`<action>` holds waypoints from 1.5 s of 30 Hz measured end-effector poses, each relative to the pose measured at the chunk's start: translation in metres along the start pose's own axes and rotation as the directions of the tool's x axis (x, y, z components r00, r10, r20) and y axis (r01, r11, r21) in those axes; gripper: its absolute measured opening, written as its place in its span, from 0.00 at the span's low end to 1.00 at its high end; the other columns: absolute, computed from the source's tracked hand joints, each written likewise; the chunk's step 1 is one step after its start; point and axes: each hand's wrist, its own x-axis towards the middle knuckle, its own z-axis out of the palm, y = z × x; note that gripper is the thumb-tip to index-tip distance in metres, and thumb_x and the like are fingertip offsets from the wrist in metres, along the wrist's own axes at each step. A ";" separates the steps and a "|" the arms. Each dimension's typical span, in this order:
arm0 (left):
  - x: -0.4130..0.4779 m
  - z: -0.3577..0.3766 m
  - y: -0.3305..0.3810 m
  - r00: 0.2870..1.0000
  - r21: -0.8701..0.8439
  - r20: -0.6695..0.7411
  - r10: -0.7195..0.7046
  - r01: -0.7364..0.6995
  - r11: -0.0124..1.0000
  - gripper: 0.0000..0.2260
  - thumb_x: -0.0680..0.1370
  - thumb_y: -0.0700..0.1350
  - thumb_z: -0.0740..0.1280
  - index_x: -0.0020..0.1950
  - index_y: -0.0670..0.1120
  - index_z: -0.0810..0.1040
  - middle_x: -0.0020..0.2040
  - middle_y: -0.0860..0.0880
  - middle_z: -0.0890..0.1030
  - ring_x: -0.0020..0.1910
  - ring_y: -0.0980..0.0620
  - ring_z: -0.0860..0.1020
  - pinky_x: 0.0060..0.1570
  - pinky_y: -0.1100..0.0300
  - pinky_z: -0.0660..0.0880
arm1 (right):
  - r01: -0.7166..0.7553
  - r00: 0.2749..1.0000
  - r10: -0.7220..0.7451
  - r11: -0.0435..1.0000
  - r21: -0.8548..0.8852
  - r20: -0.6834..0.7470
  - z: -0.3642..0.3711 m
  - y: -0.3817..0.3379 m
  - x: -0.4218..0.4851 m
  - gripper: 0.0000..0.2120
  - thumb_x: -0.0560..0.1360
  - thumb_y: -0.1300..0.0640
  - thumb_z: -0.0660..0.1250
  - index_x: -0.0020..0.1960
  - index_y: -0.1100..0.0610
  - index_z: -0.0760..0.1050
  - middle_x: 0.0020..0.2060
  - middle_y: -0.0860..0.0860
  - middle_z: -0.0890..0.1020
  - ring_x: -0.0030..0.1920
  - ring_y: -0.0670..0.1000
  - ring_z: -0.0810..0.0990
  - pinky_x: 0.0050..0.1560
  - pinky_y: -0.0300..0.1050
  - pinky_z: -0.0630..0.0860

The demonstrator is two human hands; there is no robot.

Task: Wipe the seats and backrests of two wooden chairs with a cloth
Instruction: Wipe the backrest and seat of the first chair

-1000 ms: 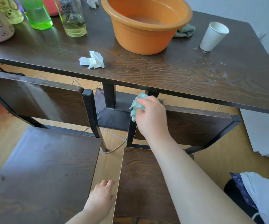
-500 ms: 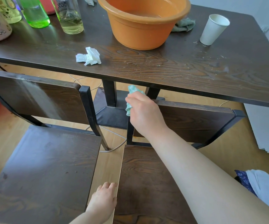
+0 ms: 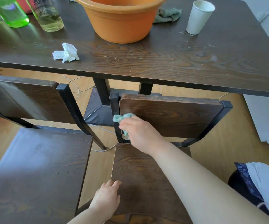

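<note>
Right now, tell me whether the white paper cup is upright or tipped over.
Upright: the white paper cup stands on its narrow base on the table, open mouth facing up.

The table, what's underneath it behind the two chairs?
Under the table stand two black legs on a dark base, with thin pale cords lying on the wood floor. The right chair's backrest covers the rest of the base.

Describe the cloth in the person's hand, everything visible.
The cloth is small, teal-green and soft-looking, bunched into a wad. The right hand grips it, covering most of it; one crumpled end sticks out past the fingers. It is pressed against the lower left corner of the right chair's backrest, beside the black frame post.
</note>
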 end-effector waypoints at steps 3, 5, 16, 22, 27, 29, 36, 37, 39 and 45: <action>0.004 0.000 0.002 1.000 -0.032 -0.010 -0.001 0.001 0.999 0.23 0.82 0.49 0.61 0.77 0.55 0.63 0.70 0.52 0.71 0.68 0.49 0.70 0.65 0.56 0.72 | -0.016 0.979 0.013 1.000 -0.016 -0.203 0.007 0.003 -0.031 0.17 0.74 0.66 0.70 0.62 0.60 0.79 0.58 0.53 0.81 0.59 0.53 0.77 0.58 0.50 0.80; 0.004 0.002 0.001 1.000 -0.044 -0.003 -0.010 0.010 0.999 0.23 0.82 0.49 0.61 0.77 0.55 0.63 0.70 0.52 0.71 0.68 0.49 0.70 0.65 0.55 0.72 | -0.055 0.911 0.026 0.997 -0.060 -0.413 0.000 0.002 -0.042 0.16 0.74 0.62 0.71 0.61 0.61 0.80 0.58 0.54 0.82 0.59 0.54 0.78 0.61 0.46 0.77; -0.007 0.007 -0.015 0.999 -0.087 -0.013 -0.042 0.040 0.995 0.22 0.82 0.50 0.60 0.77 0.55 0.63 0.69 0.53 0.71 0.69 0.50 0.70 0.65 0.56 0.72 | -0.290 0.469 0.427 0.901 0.322 -0.773 -0.052 0.023 -0.093 0.11 0.80 0.56 0.66 0.56 0.62 0.80 0.56 0.54 0.79 0.58 0.50 0.79 0.58 0.34 0.75; -0.002 0.007 -0.028 0.998 -0.042 0.012 -0.056 0.057 0.998 0.23 0.82 0.50 0.60 0.78 0.54 0.63 0.70 0.52 0.70 0.69 0.49 0.70 0.66 0.55 0.72 | -0.271 0.136 0.779 0.624 0.733 -0.612 -0.061 0.071 -0.131 0.23 0.77 0.61 0.69 0.65 0.43 0.64 0.66 0.50 0.73 0.63 0.48 0.79 0.55 0.31 0.76; 0.002 0.007 -0.027 0.999 -0.039 -0.010 -0.037 0.036 0.999 0.23 0.82 0.50 0.60 0.78 0.53 0.63 0.70 0.53 0.70 0.69 0.49 0.70 0.66 0.56 0.71 | -0.414 0.132 0.778 0.606 0.679 -0.614 -0.046 0.095 -0.116 0.14 0.77 0.55 0.70 0.60 0.50 0.71 0.63 0.51 0.74 0.62 0.48 0.78 0.55 0.39 0.80; 0.003 0.007 -0.027 1.000 -0.042 -0.016 -0.024 0.023 0.999 0.23 0.82 0.50 0.59 0.77 0.54 0.62 0.70 0.53 0.70 0.69 0.49 0.70 0.65 0.57 0.71 | -0.428 0.112 0.771 0.607 0.670 -0.627 -0.042 0.096 -0.113 0.12 0.77 0.54 0.70 0.59 0.52 0.73 0.62 0.50 0.74 0.62 0.48 0.78 0.55 0.41 0.80; 0.000 0.007 -0.032 1.000 -0.071 -0.025 -0.011 0.009 0.997 0.23 0.82 0.51 0.60 0.77 0.55 0.63 0.70 0.54 0.70 0.68 0.50 0.70 0.64 0.59 0.71 | -0.477 0.222 0.750 0.641 0.601 -0.623 -0.023 0.073 -0.088 0.08 0.78 0.55 0.69 0.56 0.54 0.75 0.56 0.46 0.72 0.59 0.47 0.77 0.55 0.42 0.80; -0.001 0.007 -0.032 1.000 -0.075 -0.025 -0.011 0.009 0.997 0.23 0.82 0.51 0.60 0.77 0.55 0.63 0.69 0.54 0.70 0.68 0.50 0.70 0.64 0.59 0.72 | -0.486 0.244 0.744 0.649 0.585 -0.622 -0.021 0.066 -0.082 0.08 0.78 0.56 0.68 0.56 0.55 0.75 0.56 0.47 0.72 0.59 0.46 0.77 0.54 0.38 0.79; -0.003 0.007 -0.034 1.000 -0.084 -0.021 -0.009 0.007 0.996 0.23 0.82 0.51 0.60 0.77 0.55 0.63 0.70 0.54 0.70 0.68 0.51 0.70 0.63 0.59 0.72 | -0.498 0.305 0.723 0.675 0.543 -0.619 -0.016 0.052 -0.069 0.08 0.78 0.57 0.68 0.56 0.58 0.75 0.56 0.50 0.73 0.57 0.45 0.76 0.52 0.27 0.75; -0.008 0.008 -0.043 1.000 -0.102 -0.028 -0.004 0.001 0.995 0.23 0.82 0.51 0.60 0.77 0.55 0.62 0.70 0.54 0.69 0.69 0.50 0.70 0.63 0.60 0.72 | -0.430 0.624 0.551 0.834 0.345 -0.554 0.015 0.013 -0.021 0.08 0.78 0.57 0.67 0.55 0.58 0.75 0.57 0.52 0.74 0.57 0.43 0.74 0.49 0.22 0.71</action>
